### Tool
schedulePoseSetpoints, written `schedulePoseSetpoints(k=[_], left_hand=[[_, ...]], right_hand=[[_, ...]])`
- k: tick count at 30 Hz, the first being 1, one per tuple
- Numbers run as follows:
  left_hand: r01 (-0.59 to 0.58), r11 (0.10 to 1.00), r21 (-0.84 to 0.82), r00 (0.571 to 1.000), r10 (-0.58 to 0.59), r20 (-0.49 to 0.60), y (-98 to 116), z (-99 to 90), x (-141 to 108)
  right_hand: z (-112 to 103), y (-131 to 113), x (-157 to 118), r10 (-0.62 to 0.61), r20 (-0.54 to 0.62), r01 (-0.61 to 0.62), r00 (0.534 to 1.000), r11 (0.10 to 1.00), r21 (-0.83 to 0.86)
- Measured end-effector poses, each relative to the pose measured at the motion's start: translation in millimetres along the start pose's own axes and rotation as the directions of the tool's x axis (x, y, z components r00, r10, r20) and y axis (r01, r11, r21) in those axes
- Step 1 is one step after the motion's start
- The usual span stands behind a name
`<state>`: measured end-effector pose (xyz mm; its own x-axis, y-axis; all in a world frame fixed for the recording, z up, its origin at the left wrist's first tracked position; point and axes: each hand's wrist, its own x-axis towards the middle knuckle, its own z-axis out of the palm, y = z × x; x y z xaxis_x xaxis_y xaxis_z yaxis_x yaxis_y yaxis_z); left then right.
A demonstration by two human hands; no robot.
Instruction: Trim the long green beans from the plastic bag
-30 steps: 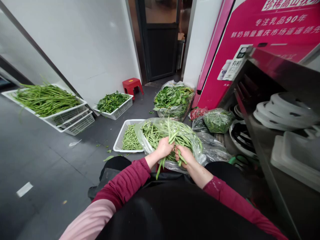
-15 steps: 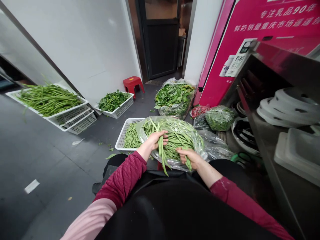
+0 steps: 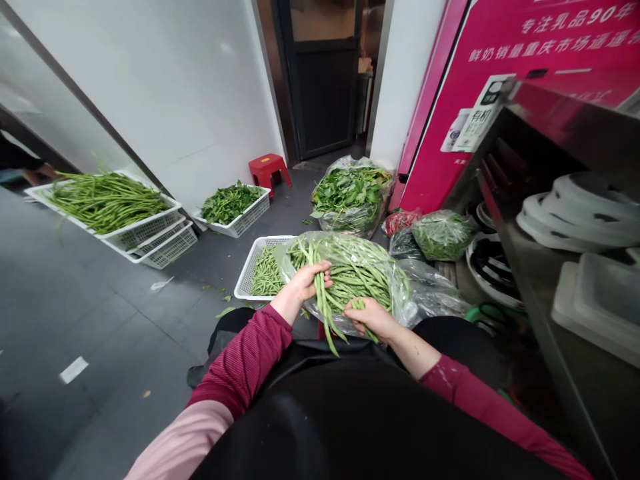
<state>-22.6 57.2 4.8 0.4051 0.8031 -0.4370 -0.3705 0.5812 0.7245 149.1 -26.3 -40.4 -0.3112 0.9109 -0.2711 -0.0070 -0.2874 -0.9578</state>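
Several long green beans (image 3: 325, 313) hang from my left hand (image 3: 306, 281), whose fingers are closed around them. To the right, my right hand (image 3: 373, 318) is shut on shorter lengths of green bean (image 3: 358, 304), some sticking out above and below the fingers. Both hands are over the near side of an open clear plastic bag (image 3: 400, 280) full of long green beans (image 3: 357, 277). Left of the bag, and partly behind it, a white perforated basket (image 3: 241, 283) holds short bean pieces (image 3: 267, 272).
Stacked white baskets (image 3: 167, 247) with long green stalks stand at left, beside a basket of leafy greens (image 3: 235, 203). A red stool (image 3: 269, 170) is by the wall. Beyond my bag sits a bag of leaves (image 3: 353, 193). A metal shelf (image 3: 540, 313) crowds the right.
My right hand has moved slightly left, closer to my left hand, and its fingers are more tightly closed. My left hand still holds the long beans. The view has shifted a little.
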Motion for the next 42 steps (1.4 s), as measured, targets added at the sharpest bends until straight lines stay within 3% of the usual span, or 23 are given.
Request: schedulePoseSetpoints(k=[4, 8, 13, 16, 19, 21, 23, 29, 35, 39, 42], left_hand=[[0.098, 0.992, 0.085, 0.992, -0.091, -0.084, -8.8, -9.8, -1.6], [0.166, 0.975, 0.149, 0.982, -0.148, -0.120, -14.2, -15.2, -2.6], [0.079, 0.977, 0.196, 0.983, -0.044, -0.179, -11.7, -9.6, -6.0], [0.069, 0.968, 0.240, 0.991, -0.040, -0.126, -11.1, -2.2, -6.8], [0.055, 0.953, 0.296, 0.998, -0.046, -0.037, -15.5, 9.7, -3.9], [0.039, 0.945, 0.324, 0.999, -0.049, 0.023, -19.5, 18.1, -1.2], [0.021, 0.938, 0.346, 0.997, -0.046, 0.064, -21.9, 23.5, 0.8], [-0.016, 0.966, 0.259, 0.998, 0.002, 0.056, -11.6, 12.1, 1.5], [-0.045, 0.987, 0.153, 0.994, 0.028, 0.108, -4.3, 2.9, 5.1], [-0.108, 0.990, 0.094, 0.991, 0.100, 0.093, -5.1, 6.0, 6.3], [-0.178, 0.971, 0.159, 0.984, 0.173, 0.045, -4.9, 8.9, 3.4]], right_hand=[[-2.8, 2.3, 5.0, -0.042, -0.260, 0.014, 0.965, 0.994, -0.110], [-14.8, 3.8, 14.6, -0.160, -0.494, 0.016, 0.855, 0.959, -0.282], [-43.8, 20.2, 23.8, -0.003, -0.617, -0.007, 0.787, 1.000, -0.013], [-54.1, 20.6, 24.3, 0.031, -0.491, -0.068, 0.871, 0.996, -0.057], [-45.8, 5.2, 24.0, 0.068, -0.248, -0.075, 0.966, 0.997, -0.019], [-33.4, -8.4, 24.2, 0.069, -0.041, -0.067, 0.997, 0.997, 0.049], [-21.7, -18.2, 23.9, 0.052, 0.110, -0.056, 0.993, 0.998, 0.038], [-16.5, -15.6, 13.9, 0.024, 0.112, -0.020, 0.993, 0.999, -0.040], [-22.0, -12.6, 2.3, 0.098, 0.333, -0.179, 0.938, 0.958, 0.224], [-19.7, -14.0, 0.2, 0.058, 0.301, -0.180, 0.952, 0.900, 0.397], [-16.6, -13.7, -1.4, 0.066, 0.252, -0.175, 0.965, 0.880, 0.442]])
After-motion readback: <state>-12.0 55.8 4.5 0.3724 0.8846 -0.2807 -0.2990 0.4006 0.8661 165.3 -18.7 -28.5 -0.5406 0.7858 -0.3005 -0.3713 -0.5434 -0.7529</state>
